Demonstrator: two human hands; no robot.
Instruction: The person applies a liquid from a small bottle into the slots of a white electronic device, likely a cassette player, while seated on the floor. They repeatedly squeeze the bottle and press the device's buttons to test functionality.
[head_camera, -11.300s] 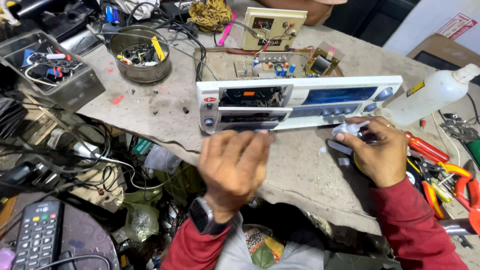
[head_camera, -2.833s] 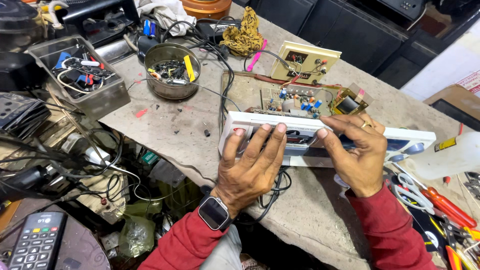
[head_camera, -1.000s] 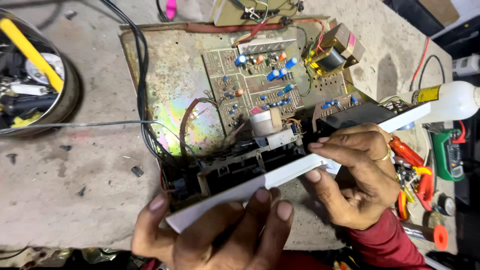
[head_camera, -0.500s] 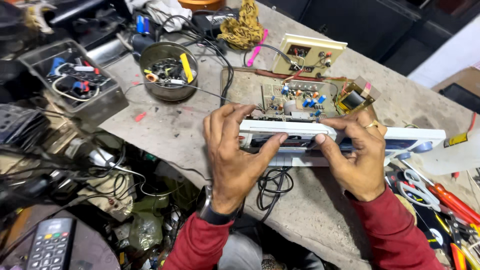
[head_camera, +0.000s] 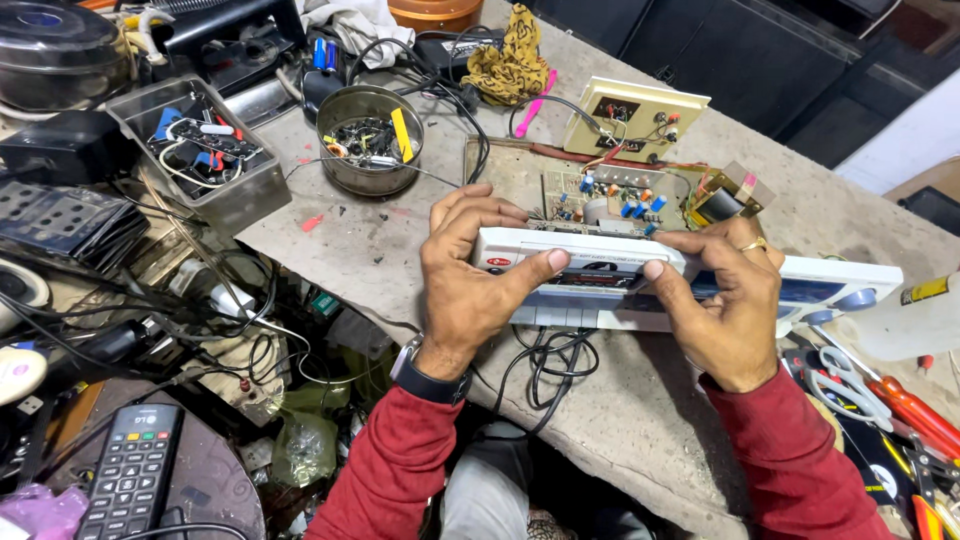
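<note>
A long white front panel (head_camera: 600, 268) of an audio player lies across the workbench, standing on its lower edge. My left hand (head_camera: 470, 280) grips its left end, thumb pressed on the front face. My right hand (head_camera: 725, 300), with a gold ring, grips the middle, thumb also on the front. Behind the panel sits a bare circuit board (head_camera: 610, 192) with coloured parts and a transformer (head_camera: 722, 200). Black cable loops (head_camera: 545, 360) hang below the panel at the bench edge.
A metal bowl (head_camera: 370, 140) of small parts and a grey tray (head_camera: 200, 150) of wires stand at left. A beige board (head_camera: 635, 118) lies behind. A plastic bottle (head_camera: 915, 315), scissors (head_camera: 850, 375) and red-handled tools (head_camera: 915, 410) sit at right. A remote (head_camera: 130, 485) lies below left.
The view has pulled back since a second ago. Both hands still hold the white panel, which now stands more level on the bench; my left hand has shifted slightly along its left end.
</note>
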